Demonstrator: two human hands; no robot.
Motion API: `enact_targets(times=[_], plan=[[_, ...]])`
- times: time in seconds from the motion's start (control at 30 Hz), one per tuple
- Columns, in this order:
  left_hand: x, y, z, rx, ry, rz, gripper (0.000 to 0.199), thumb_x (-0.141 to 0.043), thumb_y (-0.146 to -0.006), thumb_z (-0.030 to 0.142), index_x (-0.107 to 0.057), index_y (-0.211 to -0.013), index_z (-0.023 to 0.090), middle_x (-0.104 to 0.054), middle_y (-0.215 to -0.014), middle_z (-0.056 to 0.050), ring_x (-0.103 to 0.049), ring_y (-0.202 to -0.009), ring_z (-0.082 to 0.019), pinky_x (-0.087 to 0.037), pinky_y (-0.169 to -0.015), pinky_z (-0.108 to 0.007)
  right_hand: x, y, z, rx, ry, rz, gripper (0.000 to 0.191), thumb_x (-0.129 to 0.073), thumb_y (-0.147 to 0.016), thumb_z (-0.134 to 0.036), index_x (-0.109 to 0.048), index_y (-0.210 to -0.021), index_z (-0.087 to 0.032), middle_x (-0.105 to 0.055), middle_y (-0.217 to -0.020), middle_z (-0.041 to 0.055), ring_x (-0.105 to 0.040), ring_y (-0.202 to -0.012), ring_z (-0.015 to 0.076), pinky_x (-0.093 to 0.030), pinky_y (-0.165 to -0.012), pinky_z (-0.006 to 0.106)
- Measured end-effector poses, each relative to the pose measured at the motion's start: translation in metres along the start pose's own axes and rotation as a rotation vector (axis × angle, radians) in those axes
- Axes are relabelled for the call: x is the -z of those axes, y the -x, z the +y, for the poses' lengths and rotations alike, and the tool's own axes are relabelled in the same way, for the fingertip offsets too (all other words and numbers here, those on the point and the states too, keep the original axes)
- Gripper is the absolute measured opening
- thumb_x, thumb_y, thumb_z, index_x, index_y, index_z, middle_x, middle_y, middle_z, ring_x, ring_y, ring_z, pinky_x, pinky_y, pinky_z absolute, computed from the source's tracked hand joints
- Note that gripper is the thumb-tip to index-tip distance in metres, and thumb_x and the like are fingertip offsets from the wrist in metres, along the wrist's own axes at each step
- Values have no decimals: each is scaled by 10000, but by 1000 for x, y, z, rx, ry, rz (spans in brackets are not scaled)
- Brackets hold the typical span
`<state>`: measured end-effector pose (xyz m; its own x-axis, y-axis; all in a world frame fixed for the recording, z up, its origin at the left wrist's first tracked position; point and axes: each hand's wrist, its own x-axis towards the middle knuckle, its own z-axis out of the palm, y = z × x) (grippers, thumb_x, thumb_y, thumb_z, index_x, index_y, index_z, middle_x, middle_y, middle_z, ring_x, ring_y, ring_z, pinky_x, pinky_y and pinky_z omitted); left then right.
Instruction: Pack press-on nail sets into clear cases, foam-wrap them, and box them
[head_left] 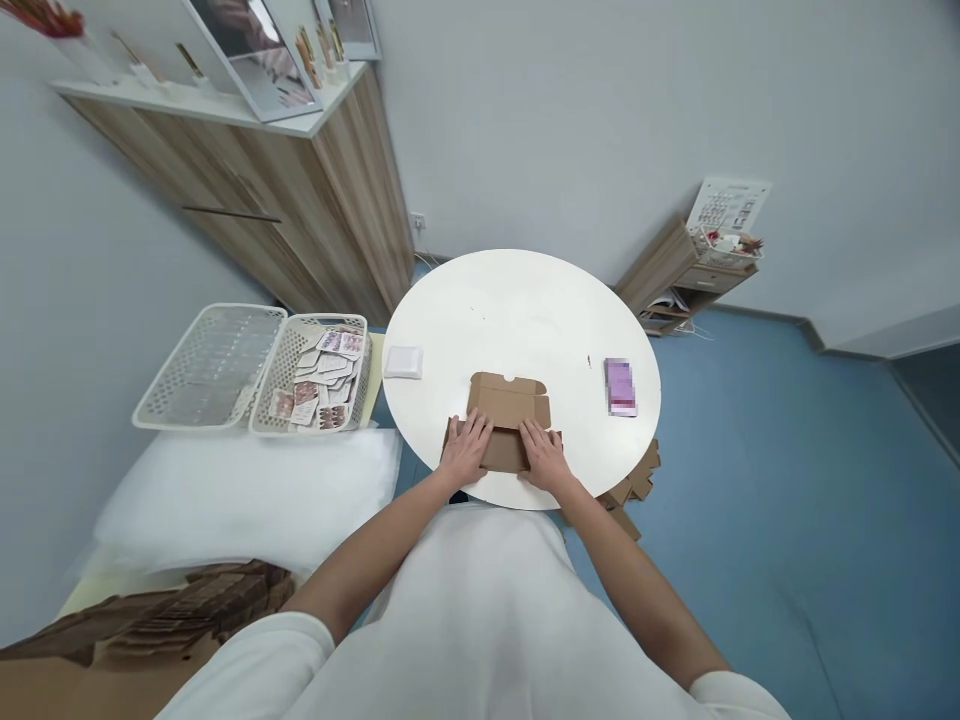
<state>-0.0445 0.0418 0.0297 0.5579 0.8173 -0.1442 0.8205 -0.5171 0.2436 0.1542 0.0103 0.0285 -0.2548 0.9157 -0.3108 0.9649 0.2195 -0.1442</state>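
Note:
A partly folded brown cardboard box [508,400] lies at the near edge of the round white table [517,300], its notched flap pointing away from me. My left hand [466,450] rests on the box's left side, fingers spread over the fold. On the right side, my right hand [544,455] presses the cardboard with its fingers apart. The undersides of both hands are hidden. A small white packet [403,362] lies at the table's left edge, and a purple packet [620,387] lies towards the right edge.
Left of the table stand a white basket of printed cards [319,375] and a basket with clear plastic pieces [214,370]. White wrapping [247,490] and stacked cardboard [202,610] are nearer. More cardboard [637,480] lies below the table's right side. A wooden cabinet [300,190] stands behind left.

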Motion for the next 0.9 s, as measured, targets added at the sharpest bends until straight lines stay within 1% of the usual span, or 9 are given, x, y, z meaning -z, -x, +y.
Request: enact_targets(times=[0.1, 0.2, 0.27, 0.37, 0.5, 0.57, 0.67, 0.8, 0.9], plan=[[-8, 21, -7, 260, 124, 72, 1066, -690, -538, 431, -92, -1380, 166, -117, -1445, -157, 12, -1319, -356, -59, -1025, -544, -3, -2, -2, -40, -38, -1, 1039, -687, -601, -337, -18, -1384, -201, -155, -1447, 102, -85, -1332, 241, -119, -1037, 444], [-19, 44, -22, 546, 347, 138, 999, -608, -650, 446, -14, -1376, 104, -200, -1401, -219, -169, -1292, -352, -239, -979, -514, -4, -3, 0, -45, -93, 0, 1054, -696, -590, -316, -13, -1385, -205, -150, -1449, 91, -79, -1335, 237, -145, -1045, 418], [-27, 53, -32, 518, 491, 152, 842, -539, -734, 364, -60, -1369, 88, -359, -1322, -197, -307, -1242, -293, -300, -971, -440, -6, -5, 2, -30, -134, 8, 1063, -697, -586, -314, -9, -1386, -181, -137, -1451, 100, -65, -1337, 239, -159, -1054, 397], [-33, 50, -40, 455, 642, 180, 677, -513, -761, 262, -198, -1342, 113, -467, -1241, -143, -421, -1164, -236, -343, -956, -361, -10, -7, 1, 4, -180, 20, 1067, -688, -591, -313, 8, -1386, -159, -102, -1457, 105, -35, -1341, 239, -153, -1069, 378], [-28, 32, -40, 614, 833, 203, 577, -531, -752, 226, -327, -1279, 110, -556, -1120, -124, -569, -948, -188, -430, -834, -303, -16, -9, -5, -15, -210, 29, 1065, -670, -601, -279, 43, -1384, -165, -48, -1465, 89, 8, -1342, 235, -142, -1080, 377], [-21, 26, -36, 651, 921, 214, 470, -513, -768, 235, -417, -1214, 120, -594, -1050, -106, -589, -879, -168, -441, -801, -286, -17, -11, -10, -29, -220, 34, 1068, -669, -600, -272, 48, -1384, -165, -33, -1466, 86, 18, -1342, 235, -142, -1081, 375], [-14, 24, -28, 578, 972, 210, 363, -512, -771, 297, -519, -1101, 144, -598, -1031, -94, -580, -890, -171, -440, -786, -275, -18, -16, -18, -27, -228, 28, 1090, -691, -577, -283, 31, -1385, -161, -44, -1463, 93, 10, -1341, 242, -138, -1081, 373], [-12, 28, -20, 548, 872, 242, 485, -570, -712, 418, -505, -1110, 149, -521, -1123, -122, -531, -981, -199, -420, -807, -282, -18, -19, -23, -36, -243, 6, 1164, -729, -535, -315, 50, -1382, -137, -45, -1458, 117, 35, -1338, 248, -134, -1080, 370], [-13, 28, -22, 563, 829, 230, 449, -537, -736, 409, -486, -1103, 156, -511, -1119, -118, -518, -1000, -198, -407, -813, -284, -17, -19, -23, -13, -246, -13, 1205, -737, -526, -353, 90, -1376, -140, -22, -1458, 122, 69, -1335, 247, -123, -1080, 379]])
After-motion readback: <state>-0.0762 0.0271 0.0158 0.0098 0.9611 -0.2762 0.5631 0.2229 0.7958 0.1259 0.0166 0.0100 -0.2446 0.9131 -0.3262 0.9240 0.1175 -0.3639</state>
